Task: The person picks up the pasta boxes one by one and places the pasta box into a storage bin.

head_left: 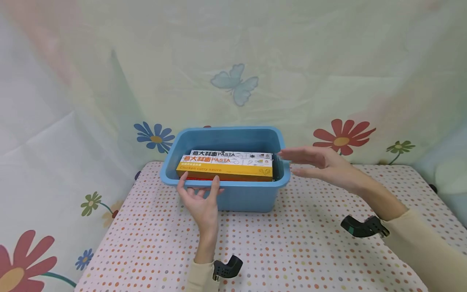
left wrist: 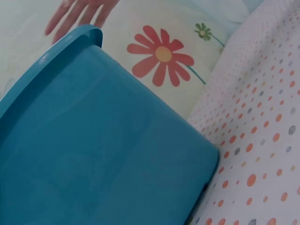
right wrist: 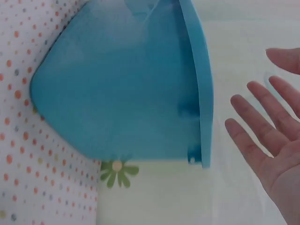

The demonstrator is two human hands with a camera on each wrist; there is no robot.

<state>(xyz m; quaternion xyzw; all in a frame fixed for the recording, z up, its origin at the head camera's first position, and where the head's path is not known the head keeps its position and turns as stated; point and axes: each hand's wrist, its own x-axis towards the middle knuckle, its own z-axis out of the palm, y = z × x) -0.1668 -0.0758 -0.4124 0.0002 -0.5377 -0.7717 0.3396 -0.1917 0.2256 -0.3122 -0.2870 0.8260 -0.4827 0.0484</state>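
A light-blue plastic bin (head_left: 248, 196) stands upright at the back of the table. Inside lies a yellow-and-white pasta box (head_left: 233, 167) marked "Chicken curry sauce", with a second pasta box (head_left: 237, 154) in black lettering just behind it. A red strip shows beneath the front box. My left hand (head_left: 200, 205) is at the bin's front rim, thumb and one finger over it, other fingers curled below the lip. My right hand (head_left: 324, 164) is beside the bin's right rim, fingers extended and holding nothing; the right wrist view shows its palm (right wrist: 290, 164) apart from the rim.
A cloth (head_left: 299, 247) with coloured dots covers the table. Behind the bin hangs a backdrop (head_left: 292, 89) printed with flowers and a butterfly. Each sleeve end carries a black wrist mount, one at the left (head_left: 228, 267) and one at the right (head_left: 365, 226).
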